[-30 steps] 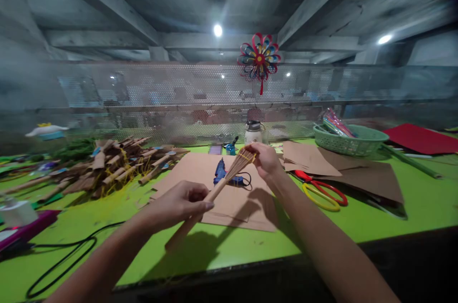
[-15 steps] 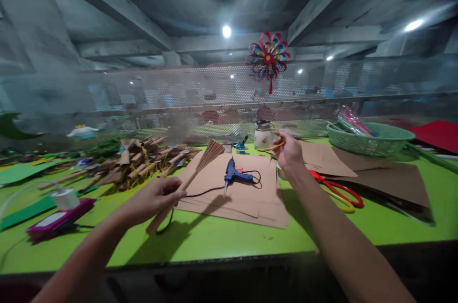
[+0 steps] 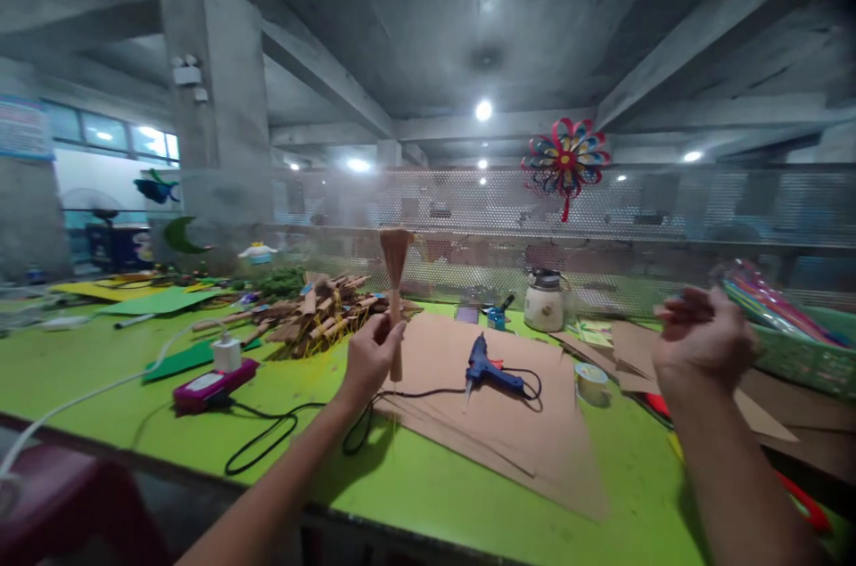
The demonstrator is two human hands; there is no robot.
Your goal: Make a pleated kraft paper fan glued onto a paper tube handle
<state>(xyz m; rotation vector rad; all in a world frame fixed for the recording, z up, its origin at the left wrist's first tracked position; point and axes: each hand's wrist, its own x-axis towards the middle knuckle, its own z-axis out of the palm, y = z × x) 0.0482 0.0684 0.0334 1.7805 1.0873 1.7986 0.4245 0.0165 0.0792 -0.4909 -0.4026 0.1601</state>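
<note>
My left hand [image 3: 372,356] is closed round the stick of a small brown paper broom [image 3: 394,274], held upright with its fanned head on top, above the green table [image 3: 120,370]. My right hand [image 3: 702,336] hovers at the right, over sheets of brown paper, and is blurred by motion; its fingers look curled and I cannot make out anything in them. A blue glue gun [image 3: 487,366] lies on the brown cardboard sheets [image 3: 514,423] between the two hands. A small cup [image 3: 591,382] stands near my right hand.
A heap of finished paper brooms [image 3: 321,316] lies at the back left. A pink power strip [image 3: 212,384] with a white plug and black cable sits on the left. A white pot [image 3: 544,302], a green basket [image 3: 795,343] and a perforated screen [image 3: 602,218] line the back.
My left hand has swung the broom from slanted to upright and lifted it. My right hand has drawn back to the right, away from the broom. The view has turned left.
</note>
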